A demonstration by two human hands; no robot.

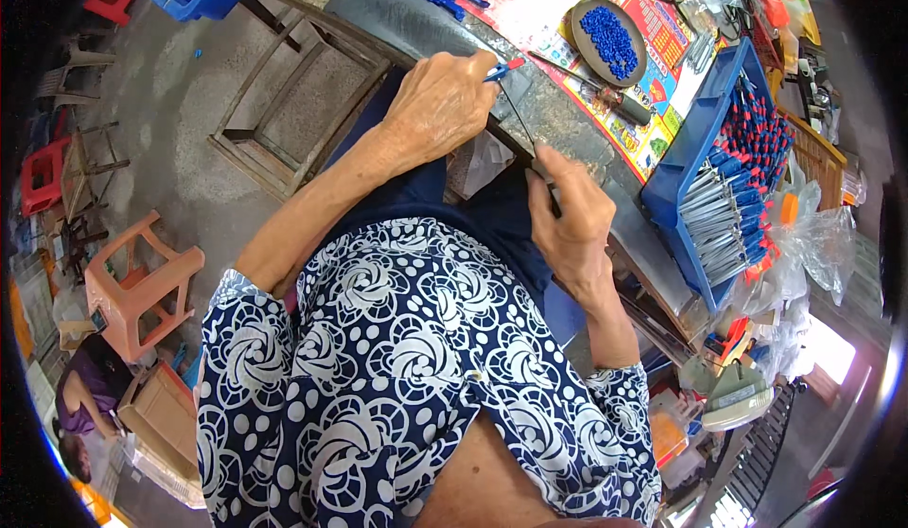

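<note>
My left hand (440, 102) is closed around the blue and red handle end of a thin screwdriver (515, 100), whose metal shaft runs down to my right hand (570, 214). My right hand pinches the lower end of that shaft against the edge of the grey worktable (397, 12). Both hands hover over my lap, just in front of the table edge.
A blue tray (683, 164) of finished blue and red screwdrivers sits to the right. A round dish of small blue caps (610, 41) and a larger screwdriver (615, 100) lie on printed paper. An orange plastic stool (137, 287) and wooden frame (284, 112) stand on the floor at left.
</note>
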